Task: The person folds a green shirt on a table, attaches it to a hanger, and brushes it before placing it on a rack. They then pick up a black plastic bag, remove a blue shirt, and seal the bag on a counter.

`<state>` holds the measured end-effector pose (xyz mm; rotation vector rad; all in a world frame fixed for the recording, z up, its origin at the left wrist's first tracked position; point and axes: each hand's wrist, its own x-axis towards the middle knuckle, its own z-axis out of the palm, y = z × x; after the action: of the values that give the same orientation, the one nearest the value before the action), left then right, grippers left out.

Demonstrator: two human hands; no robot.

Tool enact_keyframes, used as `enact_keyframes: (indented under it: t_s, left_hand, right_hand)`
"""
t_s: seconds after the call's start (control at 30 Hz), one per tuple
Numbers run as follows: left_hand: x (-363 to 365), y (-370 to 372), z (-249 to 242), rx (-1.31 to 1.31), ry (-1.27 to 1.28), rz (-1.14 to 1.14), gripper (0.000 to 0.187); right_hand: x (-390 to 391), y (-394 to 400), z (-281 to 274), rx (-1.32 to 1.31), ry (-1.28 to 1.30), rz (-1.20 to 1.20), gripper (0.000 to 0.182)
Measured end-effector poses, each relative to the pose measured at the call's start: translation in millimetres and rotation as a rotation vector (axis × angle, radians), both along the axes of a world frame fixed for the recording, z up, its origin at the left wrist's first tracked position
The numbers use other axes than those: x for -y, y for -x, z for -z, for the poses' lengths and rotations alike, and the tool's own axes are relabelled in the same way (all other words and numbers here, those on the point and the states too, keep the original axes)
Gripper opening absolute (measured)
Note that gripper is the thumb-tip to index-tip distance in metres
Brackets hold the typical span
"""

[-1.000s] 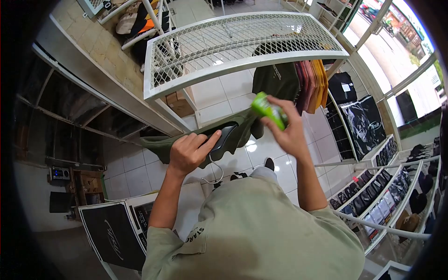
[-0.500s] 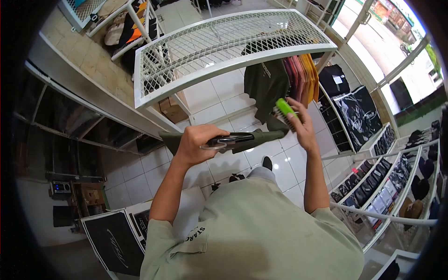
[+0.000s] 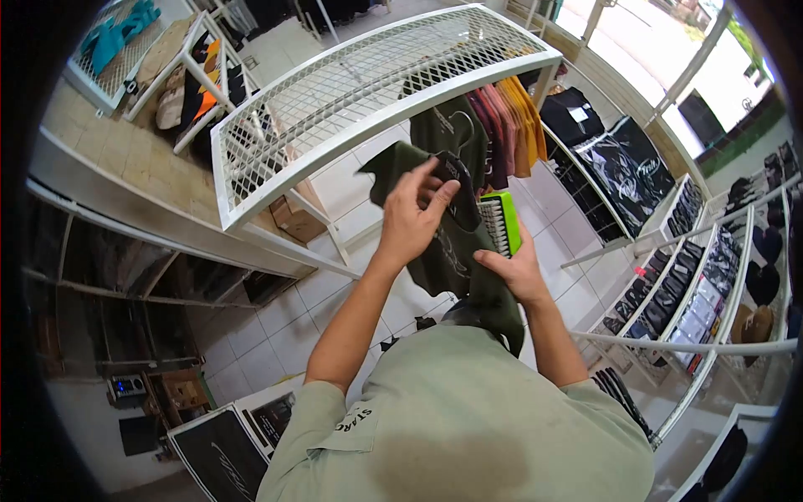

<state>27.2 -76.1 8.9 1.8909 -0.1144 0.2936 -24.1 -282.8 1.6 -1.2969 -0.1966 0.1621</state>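
A dark green shirt (image 3: 433, 251) on a black hanger hangs upright in front of me, its printed side partly in view. My left hand (image 3: 416, 209) pinches the shirt and hanger near the collar. In my right hand (image 3: 517, 266) is a bright green brush (image 3: 507, 219), its pale bristles turned toward the shirt; the thumb lies beside the bristles. Just beyond, another dark green shirt (image 3: 456, 125) hangs on the rack.
A white mesh-topped rack (image 3: 385, 113) stands ahead, with maroon, pink and yellow shirts (image 3: 510, 125) hanging below. On the right is a curved white shelf rail (image 3: 686, 345) with packaged goods and caps. A long counter (image 3: 150, 243) runs along the left.
The shirt has swung from edge-on and level to hanging with its face in view. My left hand has moved up and right, and the brush has turned bristles-left beside the shirt.
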Motion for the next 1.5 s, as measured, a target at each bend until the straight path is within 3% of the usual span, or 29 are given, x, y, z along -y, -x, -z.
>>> enact_keyframes:
  t_s: [0.07,0.17,0.23,0.3,0.37,0.4,0.43,0.47,0.57,0.67,0.73,0.8,0.83,0.93,1.07,1.13,1.2,1.27,1.3,1.4,1.5]
  left_hand:
    - [17,4,1,-0.187,0.309,0.197,0.08]
    - [28,-1,-1,-0.165,0.287,0.189,0.072]
    - [24,-8,-2,-0.166,0.249,0.151,0.052]
    - [16,-11,-3,-0.124,0.202,0.153,0.043]
    - [12,-6,-6,-0.101,0.147,0.103,0.026]
    - [11,0,-15,-0.101,0.143,0.11,0.026]
    - [10,5,-23,-0.095,0.09,0.075,0.023]
    - [8,9,-28,-0.09,0.039,0.037,0.023]
    - [-1,20,-38,-0.102,0.059,0.055,0.037]
    - [-15,31,-42,-0.119,0.106,0.052,0.044]
    - [-28,39,-48,-0.199,0.254,-0.01,0.043]
    - [-50,43,-35,-0.208,0.307,-0.044,0.036]
    - [-58,47,-33,-0.208,0.291,-0.064,0.036]
    - [-65,56,-38,-0.241,0.297,-0.088,0.038]
    - [-57,61,-43,-0.222,0.283,-0.127,0.043]
    - [-61,66,-41,-0.236,0.276,-0.085,0.042]
    - [-67,71,-44,-0.264,0.344,-0.091,0.042]
    - [-78,75,-41,-0.298,0.39,-0.148,0.041]
    - [-82,77,-40,-0.305,0.421,-0.148,0.041]
    - [-84,83,-39,-0.307,0.404,-0.226,0.041]
    - [-79,82,-38,-0.312,0.418,-0.183,0.041]
  right_hand:
    - [-16,8,8,0.081,0.065,0.096,0.078]
    - [-32,17,9,0.08,0.0,0.206,0.08]
    - [-34,19,8,0.125,0.155,0.213,0.08]
    - [-31,13,9,0.191,0.253,0.245,0.078]
    - [-26,1,10,0.201,0.144,0.345,0.077]
    - [-24,-5,8,0.206,0.041,0.433,0.076]
    - [-20,-13,11,0.276,0.1,0.455,0.071]
    - [-16,-19,11,0.274,0.101,0.457,0.071]
    - [-7,-40,11,0.634,0.552,0.625,0.067]
    - [11,-75,34,0.783,0.701,0.777,0.07]
    - [26,-101,61,0.509,0.725,0.964,0.071]
    - [35,-100,63,0.426,0.713,1.049,0.071]
    - [30,-93,51,0.511,0.722,1.068,0.075]
    - [-9,-50,15,0.597,0.619,0.866,0.077]
    - [-50,-31,22,1.076,0.638,0.463,0.081]
    - [-48,-47,38,1.157,0.728,0.443,0.078]
    - [-40,-72,57,0.917,0.685,0.718,0.076]
    - [-24,-88,65,0.476,0.755,0.806,0.073]
    - [-18,-91,63,0.449,0.814,0.861,0.07]
    - [-16,-78,57,0.621,0.718,0.906,0.07]
    - [-52,-43,28,0.829,0.603,0.695,0.073]
